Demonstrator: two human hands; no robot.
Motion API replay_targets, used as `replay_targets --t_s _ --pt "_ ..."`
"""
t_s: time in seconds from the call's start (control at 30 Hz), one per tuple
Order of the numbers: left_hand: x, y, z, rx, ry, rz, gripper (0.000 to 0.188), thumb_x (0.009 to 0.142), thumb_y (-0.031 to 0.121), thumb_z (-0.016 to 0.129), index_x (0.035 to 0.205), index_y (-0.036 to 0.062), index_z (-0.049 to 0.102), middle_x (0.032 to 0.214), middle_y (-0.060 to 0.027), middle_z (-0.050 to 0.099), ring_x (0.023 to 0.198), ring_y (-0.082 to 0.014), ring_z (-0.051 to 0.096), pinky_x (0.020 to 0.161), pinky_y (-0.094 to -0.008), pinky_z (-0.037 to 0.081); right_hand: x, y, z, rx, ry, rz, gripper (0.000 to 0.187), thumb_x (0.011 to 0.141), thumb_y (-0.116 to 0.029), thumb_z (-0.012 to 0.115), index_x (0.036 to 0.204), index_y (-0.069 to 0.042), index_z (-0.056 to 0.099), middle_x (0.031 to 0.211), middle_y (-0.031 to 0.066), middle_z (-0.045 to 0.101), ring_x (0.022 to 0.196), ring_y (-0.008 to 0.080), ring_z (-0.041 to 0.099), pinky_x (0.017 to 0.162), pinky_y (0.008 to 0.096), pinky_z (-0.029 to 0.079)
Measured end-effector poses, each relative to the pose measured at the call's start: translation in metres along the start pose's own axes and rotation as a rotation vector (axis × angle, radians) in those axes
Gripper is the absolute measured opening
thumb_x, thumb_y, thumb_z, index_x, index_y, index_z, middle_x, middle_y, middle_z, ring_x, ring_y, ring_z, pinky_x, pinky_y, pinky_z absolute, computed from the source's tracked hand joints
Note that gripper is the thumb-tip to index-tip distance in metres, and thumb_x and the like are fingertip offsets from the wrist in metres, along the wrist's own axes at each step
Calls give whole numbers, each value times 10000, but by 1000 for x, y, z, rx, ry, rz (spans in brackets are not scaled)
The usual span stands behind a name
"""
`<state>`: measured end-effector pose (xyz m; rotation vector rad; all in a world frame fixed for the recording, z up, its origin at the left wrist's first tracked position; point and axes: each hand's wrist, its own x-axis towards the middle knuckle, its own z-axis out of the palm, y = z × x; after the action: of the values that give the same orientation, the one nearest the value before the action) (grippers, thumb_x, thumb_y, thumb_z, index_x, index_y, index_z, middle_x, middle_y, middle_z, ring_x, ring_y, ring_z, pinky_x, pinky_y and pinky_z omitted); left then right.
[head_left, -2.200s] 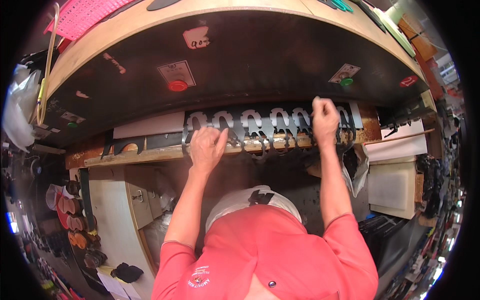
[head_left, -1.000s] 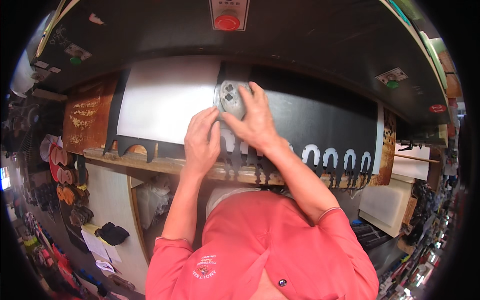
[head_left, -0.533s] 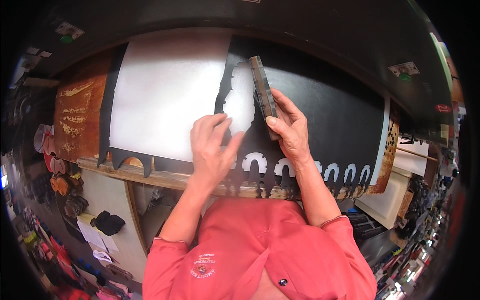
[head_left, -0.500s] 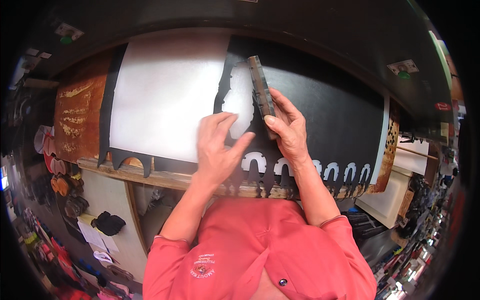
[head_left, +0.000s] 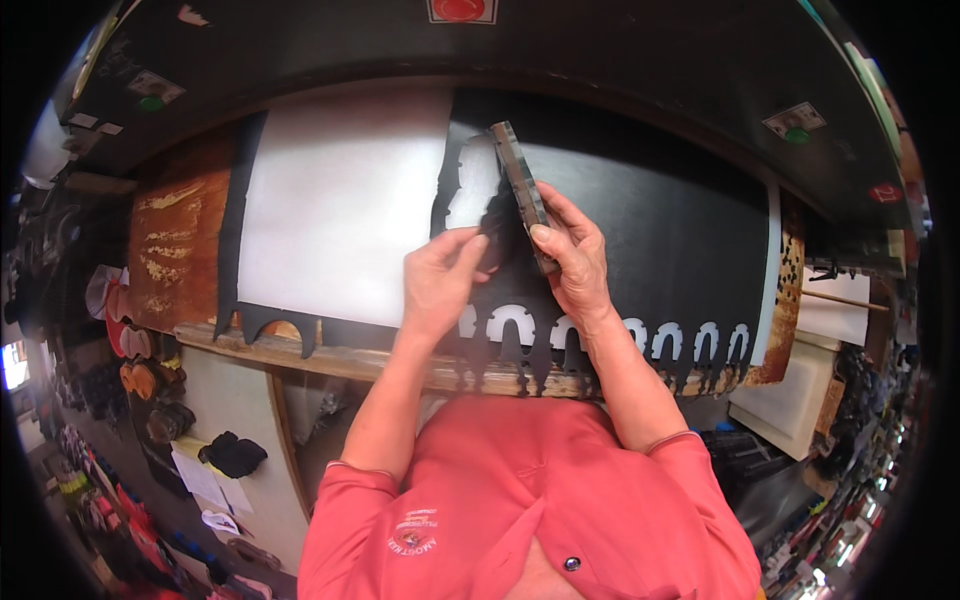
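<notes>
My right hand [head_left: 578, 252] is closed around a long metal cutting die [head_left: 520, 185], held on edge and tilted over a black sheet of material [head_left: 660, 220]. To its left, my left hand [head_left: 442, 278] pinches a dark cut piece [head_left: 497, 232] between thumb and fingers, close against the die's side. The piece is blurred and its outline partly merges with the black sheet. Beside both hands, a long notched cut-out [head_left: 472, 182] in the sheet shows the white board [head_left: 345, 200] underneath. Along the sheet's near edge run several U-shaped cut-outs [head_left: 512, 328].
A worn wooden edge [head_left: 260, 343] borders the near side of the work surface. A dark machine beam [head_left: 620, 60] with green buttons [head_left: 797, 135] and a red button [head_left: 462, 10] spans the far side. Brown stained board [head_left: 175, 240] lies at the left; papers [head_left: 210, 480] hang below.
My left hand has gone from spread fingers over the cut-out to pinching the dark piece beside the die. My right hand still holds the die. The view has shifted slightly.
</notes>
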<state>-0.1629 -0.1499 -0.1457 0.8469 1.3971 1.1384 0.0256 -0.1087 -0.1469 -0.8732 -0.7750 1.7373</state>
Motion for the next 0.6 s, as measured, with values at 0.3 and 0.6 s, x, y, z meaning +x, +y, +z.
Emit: replay_targets --t_s 0.3,0.6 --pt "-4 4 -73 290 302 183 205 1072 117 672 1167 -46 751 908 -45 739 726 -87 667 645 -249 558 -3 1 4 -31 8 -28 734 899 -79 792 1535 123 486 1507 201 583 1406 249 561 1216 369 402" --pt "-2 11 -242 418 754 151 261 1063 190 704 1143 -56 739 856 -23 690 681 -75 626 608 -244 550 -1 7 -3 -62 -6 -99 746 873 -90 812 1528 105 512 1563 215 542 1465 270 514 1242 378 369"
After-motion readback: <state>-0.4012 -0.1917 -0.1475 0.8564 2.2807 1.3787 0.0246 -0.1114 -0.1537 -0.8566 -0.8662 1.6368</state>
